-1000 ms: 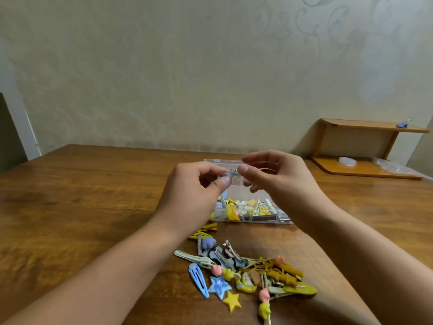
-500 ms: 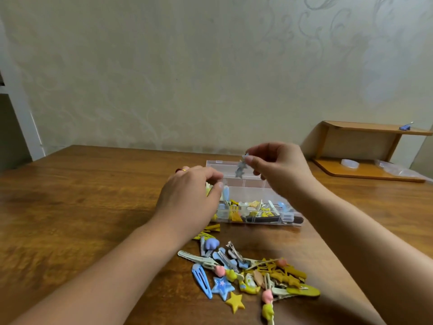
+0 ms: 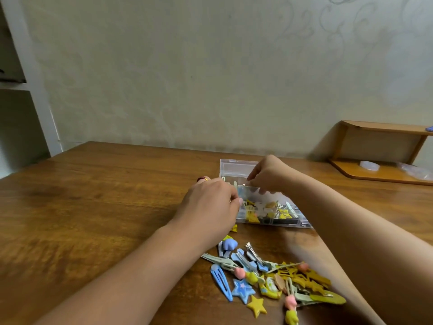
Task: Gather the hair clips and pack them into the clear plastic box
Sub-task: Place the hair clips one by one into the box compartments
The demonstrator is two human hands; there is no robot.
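Left hand [image 3: 210, 202], fingers curled, touches the clear plastic box [image 3: 269, 207] at its 9 o'clock wall; right hand [image 3: 269, 177] pinches inside, contents unclear. Box's long axis runs 11-to-5 on the tabletop [image 3: 105, 195].

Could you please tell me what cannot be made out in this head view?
- Right hand grip: fingertips curl over the clear plastic box, hiding any clip.
- Left hand: covers the box's left end.
- Box contents: small, jumbled.
- Purple item on shelf: cut by the right edge.
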